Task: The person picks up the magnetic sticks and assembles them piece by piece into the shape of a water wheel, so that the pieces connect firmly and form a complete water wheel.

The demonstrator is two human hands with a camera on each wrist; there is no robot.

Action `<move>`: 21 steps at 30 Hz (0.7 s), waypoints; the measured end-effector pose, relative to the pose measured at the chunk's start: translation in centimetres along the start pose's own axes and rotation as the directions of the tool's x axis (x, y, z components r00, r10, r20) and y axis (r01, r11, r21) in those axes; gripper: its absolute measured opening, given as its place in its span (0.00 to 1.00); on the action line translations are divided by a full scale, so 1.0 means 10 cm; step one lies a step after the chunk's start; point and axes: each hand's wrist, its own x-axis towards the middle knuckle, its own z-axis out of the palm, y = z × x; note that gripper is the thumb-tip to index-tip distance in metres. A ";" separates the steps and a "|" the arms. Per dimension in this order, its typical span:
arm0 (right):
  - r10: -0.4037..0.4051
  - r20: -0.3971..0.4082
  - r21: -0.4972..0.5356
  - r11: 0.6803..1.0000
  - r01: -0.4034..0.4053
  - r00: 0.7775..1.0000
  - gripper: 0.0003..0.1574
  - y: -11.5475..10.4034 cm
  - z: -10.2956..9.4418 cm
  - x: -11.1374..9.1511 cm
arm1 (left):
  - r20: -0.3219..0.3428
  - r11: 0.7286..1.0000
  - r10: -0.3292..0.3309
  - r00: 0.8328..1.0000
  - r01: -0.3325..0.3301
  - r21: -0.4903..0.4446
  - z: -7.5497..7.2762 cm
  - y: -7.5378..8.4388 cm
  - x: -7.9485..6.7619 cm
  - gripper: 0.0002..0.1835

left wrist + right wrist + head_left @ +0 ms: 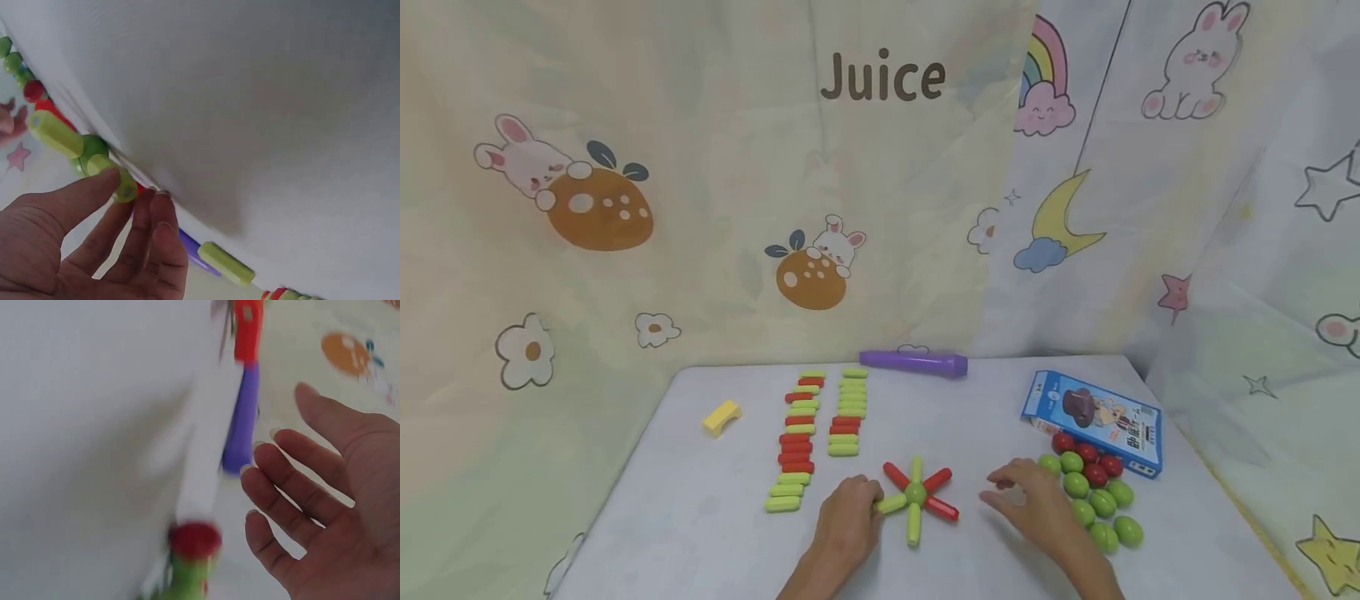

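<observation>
Sticks (913, 527) lie on white table (700, 517) (printed curtain (730, 158) behind).

Sticks (913, 527): smooth plastic look, faint sheen. Centre ball (915, 495): smooth, plastic-looking. Loose balls (1103, 502): glossy plastic look, highlights visible. Purple wand (913, 362): smooth plastic look, slight shine. Yellow block (722, 417): smooth, fairly matt. Blue box (1112, 421): printed card, smooth. Desk (662, 517): matt white surface. Backdrop (715, 167): printed cloth-like sheet, matt, lightly creased.
</observation>
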 end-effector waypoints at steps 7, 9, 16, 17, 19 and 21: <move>0.111 -0.072 -0.199 0.972 -0.124 0.991 0.24 0.51 -0.47 -0.37 | -0.043 0.992 0.124 0.991 -0.124 -0.018 -0.03 0.10 0.00 0.18; 0.101 -0.073 -0.227 0.967 -0.116 0.992 0.23 0.59 -0.51 -0.41 | -0.045 0.987 0.154 0.987 -0.156 -0.047 -0.02 0.12 0.03 0.17; 0.119 -0.051 -0.246 0.961 -0.128 0.992 0.24 0.75 -0.48 -0.48 | -0.046 0.981 0.180 0.982 -0.183 -0.065 0.09 0.11 0.11 0.14; 0.131 -0.040 -0.246 0.959 -0.137 0.991 0.25 0.77 -0.47 -0.48 | -0.051 0.980 0.186 0.981 -0.189 -0.067 0.11 0.10 0.12 0.14; 0.168 -0.013 -0.247 0.955 -0.166 0.986 0.26 0.79 -0.47 -0.48 | -0.052 0.977 0.197 0.979 -0.200 -0.075 0.14 0.09 0.13 0.14; 0.216 0.023 -0.251 0.946 -0.204 0.976 0.27 0.82 -0.47 -0.49 | -0.050 0.975 0.206 0.977 -0.210 -0.073 0.17 0.09 0.14 0.14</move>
